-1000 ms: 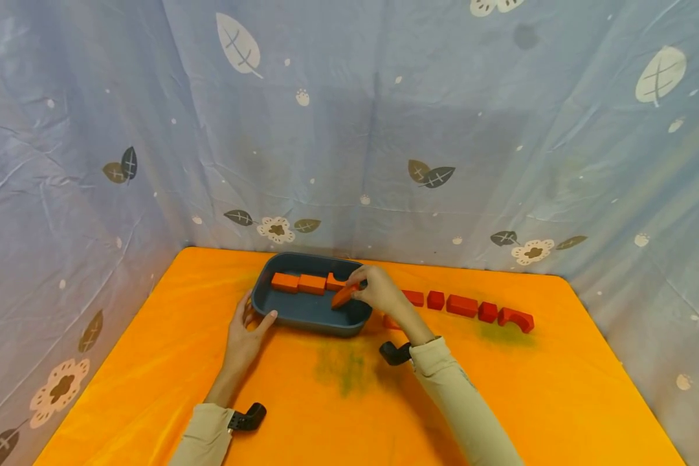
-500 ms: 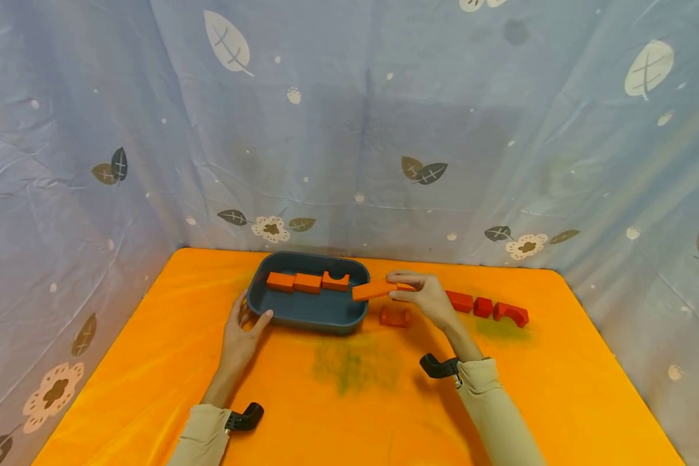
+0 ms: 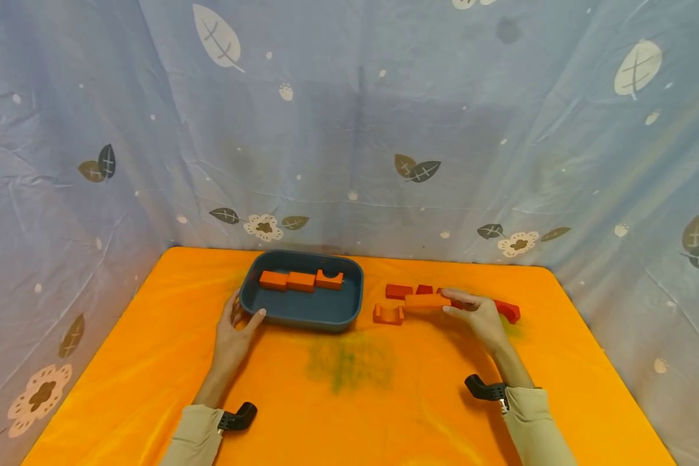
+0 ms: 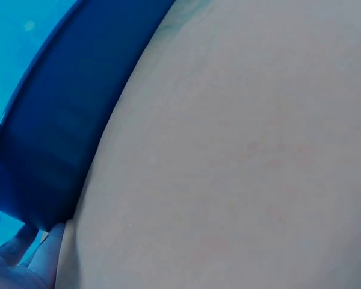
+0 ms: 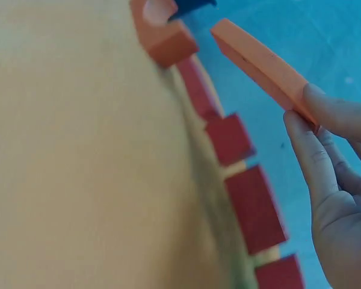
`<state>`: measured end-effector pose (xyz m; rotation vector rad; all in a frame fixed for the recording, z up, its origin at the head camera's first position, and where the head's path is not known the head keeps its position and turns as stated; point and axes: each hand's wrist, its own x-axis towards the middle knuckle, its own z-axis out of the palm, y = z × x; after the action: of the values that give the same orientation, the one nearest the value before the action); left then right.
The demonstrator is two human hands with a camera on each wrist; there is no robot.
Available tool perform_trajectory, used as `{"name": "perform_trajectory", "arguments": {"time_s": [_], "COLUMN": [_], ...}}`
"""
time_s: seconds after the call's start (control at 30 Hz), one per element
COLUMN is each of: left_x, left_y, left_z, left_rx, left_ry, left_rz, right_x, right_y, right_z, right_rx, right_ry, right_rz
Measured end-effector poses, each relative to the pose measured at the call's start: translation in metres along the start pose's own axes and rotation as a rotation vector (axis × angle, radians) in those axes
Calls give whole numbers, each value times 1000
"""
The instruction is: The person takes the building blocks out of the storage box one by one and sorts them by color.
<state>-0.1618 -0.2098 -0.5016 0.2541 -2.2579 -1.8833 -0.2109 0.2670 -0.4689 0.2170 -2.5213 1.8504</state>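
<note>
My right hand point(image 3: 482, 320) pinches the end of a long orange block point(image 3: 425, 301) between thumb and fingers, holding it above the row of red blocks point(image 3: 399, 291). In the right wrist view this block point(image 5: 262, 66) slants away from the fingertips. An orange notched block point(image 3: 389, 315) sits just left of and below it in the head view. My left hand point(image 3: 233, 336) grips the near left corner of a dark blue-grey tray point(image 3: 309, 309), thumb at the front rim, fingers around the left side. Two orange bricks point(image 3: 301, 281) and an orange notched block point(image 3: 329, 279) are lined up inside the tray.
The red row continues behind my right hand and ends in a red arch block point(image 3: 509, 311); part of it is hidden. An orange cloth point(image 3: 349, 414) covers the table. Patterned curtains point(image 3: 326, 129) hang at the back and both sides.
My right hand has lifted the long orange block out of the tray and carried it right, past the rim, over the red row. The left hand keeps hold of the tray corner.
</note>
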Motion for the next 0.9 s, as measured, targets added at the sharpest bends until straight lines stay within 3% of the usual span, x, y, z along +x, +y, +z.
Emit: {"name": "perform_trajectory", "arguments": {"time_s": [0.17,0.33,0.43,0.7,0.9], "left_x": [0,-1,-1,0,0], "left_y": [0,2,1,-1,0], "left_z": [0,0,0,2,0], "left_rx": [0,10,13,5,10], "left_ry": [-3,-4,0,2,6], "left_rz": [-7,-4,5,19,16], "right_x": [-5,-5,-4,-5,-2], "right_y": [16,21,20,19,-1], "right_z": [-2,3,7,7,13], "right_rx": [-128,-351,-414,-447,-507], "right_ry": [-53,-83,-79,-75,-11], "right_rz": [-23,-137,-183,-190,-222]}}
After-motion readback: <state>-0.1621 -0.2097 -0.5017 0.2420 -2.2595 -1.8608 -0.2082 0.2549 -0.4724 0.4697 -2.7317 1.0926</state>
